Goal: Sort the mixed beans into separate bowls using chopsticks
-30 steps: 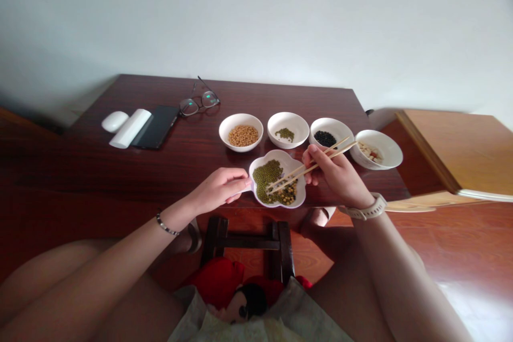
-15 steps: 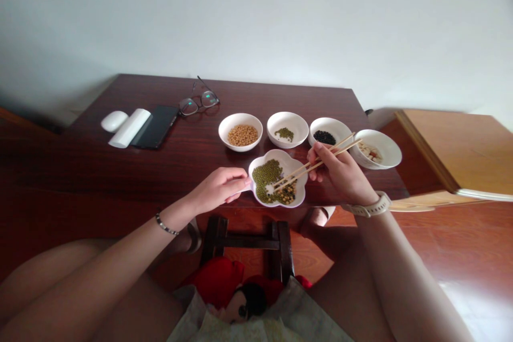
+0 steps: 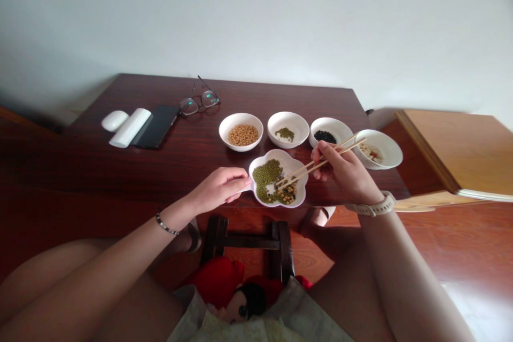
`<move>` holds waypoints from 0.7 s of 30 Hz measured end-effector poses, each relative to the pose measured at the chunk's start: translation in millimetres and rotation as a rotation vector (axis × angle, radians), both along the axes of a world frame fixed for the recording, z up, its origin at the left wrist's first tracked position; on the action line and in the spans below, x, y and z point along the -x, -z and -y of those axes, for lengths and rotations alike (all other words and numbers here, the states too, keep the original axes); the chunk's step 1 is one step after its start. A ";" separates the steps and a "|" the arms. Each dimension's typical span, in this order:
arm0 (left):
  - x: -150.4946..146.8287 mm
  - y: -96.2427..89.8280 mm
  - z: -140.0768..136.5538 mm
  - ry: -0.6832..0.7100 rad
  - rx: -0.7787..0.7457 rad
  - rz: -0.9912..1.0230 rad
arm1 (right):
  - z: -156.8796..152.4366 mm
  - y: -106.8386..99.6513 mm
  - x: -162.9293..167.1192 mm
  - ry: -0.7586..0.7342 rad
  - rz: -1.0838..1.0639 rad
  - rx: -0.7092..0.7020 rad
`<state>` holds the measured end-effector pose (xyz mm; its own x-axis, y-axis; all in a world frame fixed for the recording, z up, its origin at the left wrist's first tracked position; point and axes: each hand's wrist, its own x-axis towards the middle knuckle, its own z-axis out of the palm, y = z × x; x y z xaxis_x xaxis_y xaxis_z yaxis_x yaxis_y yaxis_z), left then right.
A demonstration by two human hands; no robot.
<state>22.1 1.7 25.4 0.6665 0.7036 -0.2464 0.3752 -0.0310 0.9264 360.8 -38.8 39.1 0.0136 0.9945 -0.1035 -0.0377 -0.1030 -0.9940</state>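
My left hand (image 3: 224, 188) grips the handle of a white flower-shaped dish (image 3: 298, 169) at the table's front edge. Green beans (image 3: 267, 173) fill its left side, and mixed yellow and dark beans (image 3: 287, 193) lie at its lower right. Pinched in my right hand (image 3: 340, 171) is a pair of chopsticks (image 3: 308, 166), their tips down among the beans. Behind the dish stand a bowl of yellow beans (image 3: 242, 135), a bowl with a few green beans (image 3: 285, 133), a bowl of black beans (image 3: 325, 137) and a bowl of pale pieces (image 3: 371, 153).
Eyeglasses (image 3: 199, 102), a dark phone-like slab (image 3: 157, 126), a white cylinder (image 3: 130, 128) and a rounded white case (image 3: 114, 121) lie on the table's left (image 3: 160, 91). A wooden cabinet (image 3: 460, 149) stands to the right. Under the table is a dark stool-like frame (image 3: 250, 241).
My right hand and the chopsticks have shifted slightly to the right, the tips moving off the bare patch in the dish. My left hand and the dish stay in place.
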 end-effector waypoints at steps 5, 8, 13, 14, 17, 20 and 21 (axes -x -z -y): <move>-0.5 -1.2 0.5 0.000 0.001 0.004 | 0.0 3.1 -1.9 -0.013 -0.012 -0.005; -0.8 -0.9 0.6 -0.004 0.012 0.011 | -0.5 4.1 -3.1 -0.018 -0.013 -0.008; -0.4 0.0 0.3 -0.004 0.007 0.008 | 0.2 2.7 -1.7 -0.038 -0.010 0.003; -0.3 0.0 0.2 -0.003 0.007 0.008 | 0.4 2.1 -1.2 -0.039 -0.005 0.003; -0.3 -0.3 0.3 -0.001 0.011 0.008 | 0.7 0.6 0.2 -0.043 -0.006 0.005; -0.7 -1.1 0.5 -0.004 0.016 0.009 | 0.4 0.5 1.0 -0.038 -0.025 0.008; -0.9 -1.4 0.6 -0.005 0.018 0.010 | 0.3 0.7 1.0 -0.034 -0.027 0.008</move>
<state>23.0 1.2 26.8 0.6655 0.7024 -0.2523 0.3662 -0.0128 0.9304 359.7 -39.1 38.3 -0.0232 0.9935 -0.1114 -0.0608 -0.1127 -0.9918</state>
